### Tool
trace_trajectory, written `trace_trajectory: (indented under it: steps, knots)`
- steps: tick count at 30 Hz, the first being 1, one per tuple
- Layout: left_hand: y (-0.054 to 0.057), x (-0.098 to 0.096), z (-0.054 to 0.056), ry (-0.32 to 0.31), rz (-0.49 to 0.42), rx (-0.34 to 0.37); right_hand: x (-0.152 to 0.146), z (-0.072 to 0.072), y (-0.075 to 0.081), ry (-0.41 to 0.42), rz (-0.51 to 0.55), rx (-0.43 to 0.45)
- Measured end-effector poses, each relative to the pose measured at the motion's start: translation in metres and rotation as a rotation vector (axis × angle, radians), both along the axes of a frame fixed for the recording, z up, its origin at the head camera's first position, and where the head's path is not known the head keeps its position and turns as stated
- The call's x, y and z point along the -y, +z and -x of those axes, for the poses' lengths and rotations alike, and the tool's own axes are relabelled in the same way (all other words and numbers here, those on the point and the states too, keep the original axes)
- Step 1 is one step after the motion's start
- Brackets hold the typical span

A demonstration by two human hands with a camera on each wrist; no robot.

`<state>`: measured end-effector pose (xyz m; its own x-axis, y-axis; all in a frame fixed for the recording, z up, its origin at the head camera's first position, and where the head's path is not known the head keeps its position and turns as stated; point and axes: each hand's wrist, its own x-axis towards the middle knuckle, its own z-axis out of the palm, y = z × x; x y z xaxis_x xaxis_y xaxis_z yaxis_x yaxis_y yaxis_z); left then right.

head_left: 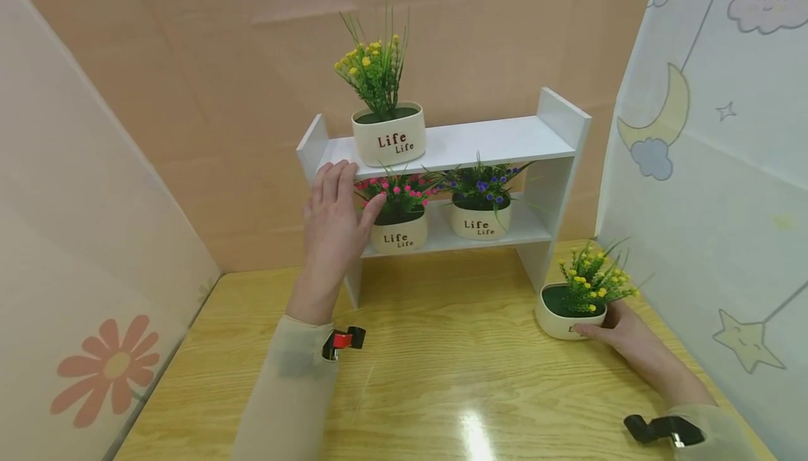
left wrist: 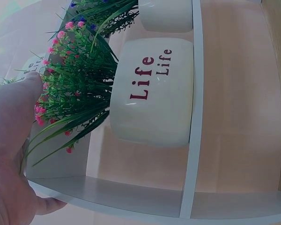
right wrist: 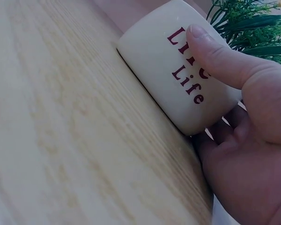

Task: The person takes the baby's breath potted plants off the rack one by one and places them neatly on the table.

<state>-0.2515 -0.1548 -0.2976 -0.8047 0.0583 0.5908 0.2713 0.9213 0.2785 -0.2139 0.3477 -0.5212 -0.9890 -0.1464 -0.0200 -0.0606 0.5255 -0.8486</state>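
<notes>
My left hand (head_left: 334, 226) rests at the front left corner of a white two-tier shelf (head_left: 492, 139), fingers stretched up at the top board's edge, thumb spread out in front of the pink flowers. In the left wrist view, a fingertip shows by the shelf's side panel (left wrist: 131, 194). On the right, my right hand (head_left: 637, 345) holds a cream flowerpot (head_left: 562, 324) with yellow flowers (head_left: 590, 278). Its thumb lies across the "Life" lettering in the right wrist view; the other fingers go behind the pot (right wrist: 154, 65), partly hidden. The pot's base is right at the wooden table.
A potted plant with yellow flowers (head_left: 389, 138) stands on the top board, left side. Below it are a pot with pink flowers (head_left: 399, 233) and one with blue flowers (head_left: 480, 219). Decorated walls (head_left: 707, 187) flank the wooden table (head_left: 442, 349).
</notes>
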Motion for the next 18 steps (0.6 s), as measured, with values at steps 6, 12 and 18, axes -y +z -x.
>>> trace_trajectory:
  steps: [6,12,18]
  knots:
    - [-0.0004,0.0007,0.0004,-0.008,-0.009,-0.006,0.0007,0.0009,-0.0012,0.005,0.016,-0.026]
    - [-0.0017,0.0021,0.0013,0.001,-0.005,-0.014,-0.0005,0.0017,-0.0018,0.025,0.085,-0.033]
    - [-0.0018,0.0009,0.0014,-0.004,-0.001,-0.017,-0.0015,0.0001,-0.0024,0.029,0.116,-0.024]
